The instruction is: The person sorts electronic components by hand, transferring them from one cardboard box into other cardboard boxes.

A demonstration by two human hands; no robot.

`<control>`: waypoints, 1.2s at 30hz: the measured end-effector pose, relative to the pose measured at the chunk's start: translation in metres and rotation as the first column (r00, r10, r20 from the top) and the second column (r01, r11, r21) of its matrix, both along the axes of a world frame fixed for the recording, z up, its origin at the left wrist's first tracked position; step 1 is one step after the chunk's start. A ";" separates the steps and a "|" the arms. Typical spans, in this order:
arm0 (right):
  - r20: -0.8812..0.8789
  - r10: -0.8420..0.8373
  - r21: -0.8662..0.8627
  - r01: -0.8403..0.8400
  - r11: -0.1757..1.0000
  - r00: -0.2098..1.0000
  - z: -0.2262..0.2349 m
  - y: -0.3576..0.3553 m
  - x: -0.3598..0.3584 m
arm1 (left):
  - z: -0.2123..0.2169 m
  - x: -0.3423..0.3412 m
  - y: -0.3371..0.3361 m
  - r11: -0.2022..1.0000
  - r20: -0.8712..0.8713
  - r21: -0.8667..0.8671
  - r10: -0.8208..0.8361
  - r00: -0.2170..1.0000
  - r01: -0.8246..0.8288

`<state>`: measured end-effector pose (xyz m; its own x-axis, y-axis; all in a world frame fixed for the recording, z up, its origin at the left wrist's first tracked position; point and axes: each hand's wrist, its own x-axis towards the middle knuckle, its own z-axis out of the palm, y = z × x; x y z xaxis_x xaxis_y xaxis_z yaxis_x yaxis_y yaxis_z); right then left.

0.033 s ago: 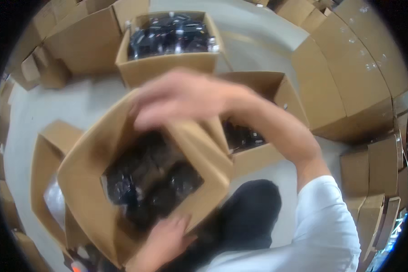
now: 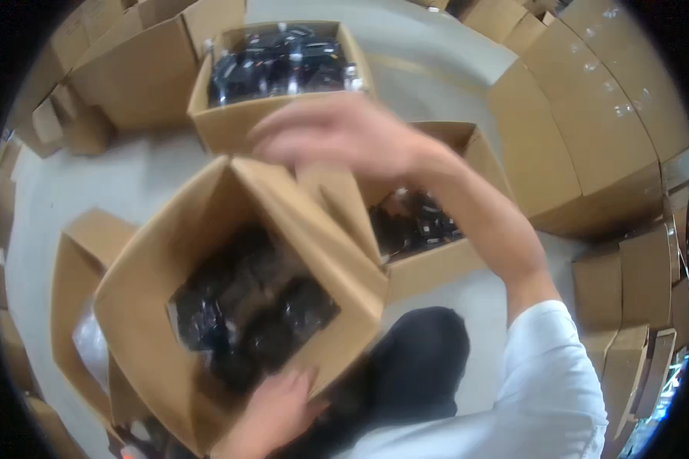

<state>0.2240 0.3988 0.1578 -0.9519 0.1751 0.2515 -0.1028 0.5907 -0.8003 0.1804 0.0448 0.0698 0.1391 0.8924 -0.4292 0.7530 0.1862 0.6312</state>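
A tilted, open-topped cardboard box [image 2: 145, 283] stands before me, with dark, glossy items in clear wrapping [image 2: 245, 314] at its bottom; their kind is hard to make out. My left hand [image 2: 275, 409] is closed over its near wall, fingertips on the inner side. Past the far corner of that box, my right hand [image 2: 333, 138] reaches with fingers stretched to the left, smeared by motion. Just under it a cardboard flap [image 2: 329, 195] sticks up; whether the hand touches it I cannot tell.
Beyond, a box [image 2: 237, 122] is full of dark, shiny pieces. Another box [image 2: 444, 264] with dark pieces stands to the right, partly behind my forearm. At left, an open box [image 2: 73, 298] holds clear plastic. Large cartons [image 2: 543, 138] line the right side.
My right hand has moved up and right, from over the box opening to beyond its far corner. The box has shifted very slightly in view. My left hand keeps its place on the wall.
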 end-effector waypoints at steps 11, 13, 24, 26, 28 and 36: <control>0.731 -0.461 0.465 0.127 0.876 0.503 -0.327 0.127 0.143 | -0.010 0.006 0.015 0.998 0.100 0.040 0.046 0.994 -0.050; 0.810 -0.407 0.427 0.051 0.903 0.422 -0.341 0.116 0.123 | -0.011 0.004 0.011 0.996 0.093 0.055 0.067 0.993 -0.072; -0.193 -0.846 0.236 0.861 0.451 0.496 -0.129 0.083 0.145 | -0.023 -0.030 0.003 0.718 0.673 -0.141 0.574 0.466 -0.681; -0.307 -0.750 0.246 0.810 0.533 0.586 -0.063 0.024 0.111 | -0.018 -0.049 0.014 0.545 0.774 -0.282 0.615 0.149 -0.789; -0.462 -0.379 0.529 0.592 0.608 0.802 -0.032 -0.033 0.067 | -0.007 -0.063 0.022 0.473 0.837 -0.373 0.542 -0.071 -0.798; -0.095 0.490 0.532 -0.372 0.761 0.866 -0.031 -0.163 -0.047 | 0.011 -0.095 -0.020 0.104 0.888 -0.403 0.284 -0.361 -0.910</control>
